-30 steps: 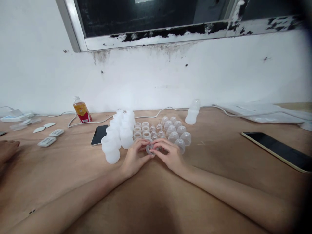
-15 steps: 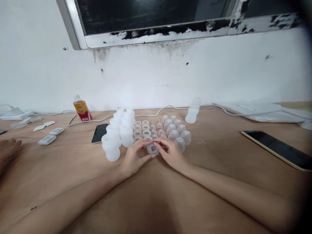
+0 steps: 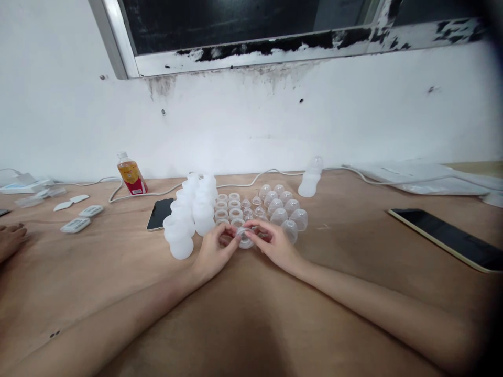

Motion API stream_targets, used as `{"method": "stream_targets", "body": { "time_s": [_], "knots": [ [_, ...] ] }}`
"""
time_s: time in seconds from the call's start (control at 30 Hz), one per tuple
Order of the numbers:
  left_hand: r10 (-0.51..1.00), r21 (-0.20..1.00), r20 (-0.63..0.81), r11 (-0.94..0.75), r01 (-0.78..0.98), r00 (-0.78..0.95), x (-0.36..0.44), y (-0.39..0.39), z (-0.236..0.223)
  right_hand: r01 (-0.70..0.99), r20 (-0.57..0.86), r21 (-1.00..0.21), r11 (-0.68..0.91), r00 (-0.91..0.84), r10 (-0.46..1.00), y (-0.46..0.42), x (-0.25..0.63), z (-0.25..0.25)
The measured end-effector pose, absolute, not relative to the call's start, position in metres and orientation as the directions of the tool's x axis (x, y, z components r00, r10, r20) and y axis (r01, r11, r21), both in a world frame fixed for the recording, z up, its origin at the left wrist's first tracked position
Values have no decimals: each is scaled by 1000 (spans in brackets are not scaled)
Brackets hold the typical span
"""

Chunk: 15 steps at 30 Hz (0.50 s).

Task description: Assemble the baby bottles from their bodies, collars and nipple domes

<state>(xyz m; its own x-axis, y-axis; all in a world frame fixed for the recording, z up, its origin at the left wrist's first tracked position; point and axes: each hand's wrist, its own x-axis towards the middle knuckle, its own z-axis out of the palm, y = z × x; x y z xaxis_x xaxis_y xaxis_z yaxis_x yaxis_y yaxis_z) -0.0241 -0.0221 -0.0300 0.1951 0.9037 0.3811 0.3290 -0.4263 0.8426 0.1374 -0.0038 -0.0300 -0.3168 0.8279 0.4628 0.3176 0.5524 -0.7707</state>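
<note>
Between my left hand (image 3: 216, 248) and my right hand (image 3: 275, 245), a clear baby-bottle ring (image 3: 245, 242) is held low over the table. Fingertips and thumbs of both hands close on its rim; what sits inside it is partly hidden. Just beyond are rows of translucent bottle rings (image 3: 221, 214) and small clear nipples (image 3: 258, 212). Domed clear bottle caps (image 3: 279, 216) stand beside my right hand. To the left of my left hand, frosted baby bottles (image 3: 181, 246) are set in rows.
A capped bottle (image 3: 309, 183) stands near the wall. Phones lie at left (image 3: 160, 213) and right (image 3: 444, 238). A drink bottle (image 3: 132, 175), a white cable (image 3: 251, 184), plastic bags (image 3: 416, 180) and another person's hand (image 3: 11, 240) are around the table.
My left thumb has moved up and inward along the ring, which now looks tilted differently. The other person's hand has drawn slightly left.
</note>
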Motion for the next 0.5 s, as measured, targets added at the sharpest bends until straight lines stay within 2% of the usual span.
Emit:
{"method": "stream_targets", "body": {
  "time_s": [0.27,0.5],
  "knots": [
    [930,894,329,-362,264,161,-24,-21,-35,413,454,-665,622,-437,776,-8,136,-28],
    [928,874,327,-368,316,177,-22,-22,-35,452,499,-576,681,-466,731,-10,135,-30]
  ]
}}
